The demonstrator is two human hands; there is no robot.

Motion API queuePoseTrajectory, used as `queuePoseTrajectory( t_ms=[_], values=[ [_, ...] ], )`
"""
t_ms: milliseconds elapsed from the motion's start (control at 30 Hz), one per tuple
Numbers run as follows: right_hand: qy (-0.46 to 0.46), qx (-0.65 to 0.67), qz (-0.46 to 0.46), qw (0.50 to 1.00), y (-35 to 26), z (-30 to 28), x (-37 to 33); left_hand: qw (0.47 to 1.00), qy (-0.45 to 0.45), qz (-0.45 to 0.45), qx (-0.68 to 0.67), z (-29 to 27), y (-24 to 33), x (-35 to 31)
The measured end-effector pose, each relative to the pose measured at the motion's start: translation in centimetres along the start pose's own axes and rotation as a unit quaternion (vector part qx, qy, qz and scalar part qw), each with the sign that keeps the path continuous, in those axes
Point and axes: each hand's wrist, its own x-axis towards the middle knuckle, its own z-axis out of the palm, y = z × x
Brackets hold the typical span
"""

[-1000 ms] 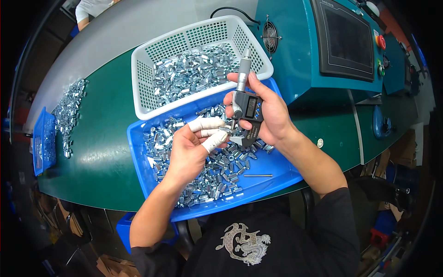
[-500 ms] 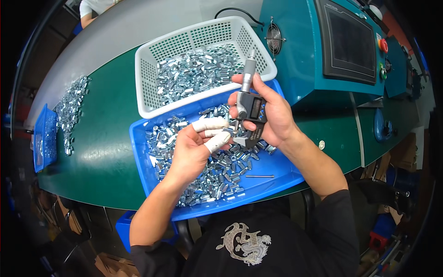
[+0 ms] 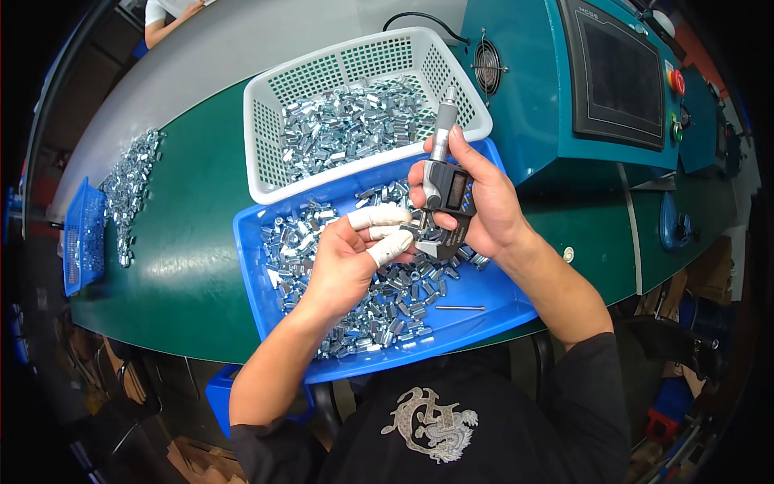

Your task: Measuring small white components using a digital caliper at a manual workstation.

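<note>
In my right hand (image 3: 498, 211) is a digital micrometer (image 3: 442, 179), its thimble pointing up and away and its frame low, near my left fingertips. White finger covers sit on the thumb and fingers of my left hand (image 3: 339, 262), which pinches a small silvery coupling nut (image 3: 413, 229) at the micrometer's jaws. My fingers partly hide it, so I cannot tell whether both jaws touch it. Below both hands, a blue tray (image 3: 492, 302) holds many loose coupling nuts (image 3: 387, 302) and a thin metal rod (image 3: 459, 307).
Behind the blue tray, a white perforated basket (image 3: 256, 173) holds more nuts. Further left, a pile of small metal parts (image 3: 131, 181) lies beside a small blue basket (image 3: 74, 246). A teal machine (image 3: 528, 97) with a screen stands at right. Another person's arm (image 3: 165, 31) shows far left.
The whole view has shifted slightly, with the bench things a little further right. Both hands keep their grips on the micrometer and the nut. The other person's hand now shows more.
</note>
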Motion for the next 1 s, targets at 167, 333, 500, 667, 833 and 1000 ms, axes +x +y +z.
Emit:
queuePoseTrajectory(
  t_ms=[167,333,500,667,833,1000],
  values=[
    [-0.009,-0.007,-0.007,1.0,-0.08,-0.06,-0.06,1.0,-0.002,-0.01,-0.013,0.14,0.06,0.07],
    [0.005,-0.019,-0.013,1.0,-0.11,0.36,-0.21,1.0,-0.003,-0.01,-0.026,-0.03,-0.11,-0.06],
    [-0.007,-0.028,-0.01,1.0,-0.31,0.23,-0.36,1.0,-0.014,-0.006,-0.02,0.01,-0.07,-0.03],
    [0.0,-0.023,-0.015,1.0,-0.37,0.18,-0.31,0.999,-0.016,0.002,-0.037,-0.02,-0.06,-0.09],
    [0.004,-0.027,-0.014,1.0,-0.45,0.23,-0.34,1.0,-0.009,0.013,-0.007,0.05,-0.2,-0.01],
    [-0.009,-0.025,-0.01,1.0,-0.48,0.31,-0.36,1.0,-0.005,0.012,-0.009,0.14,0.0,-0.11]
  ],
)
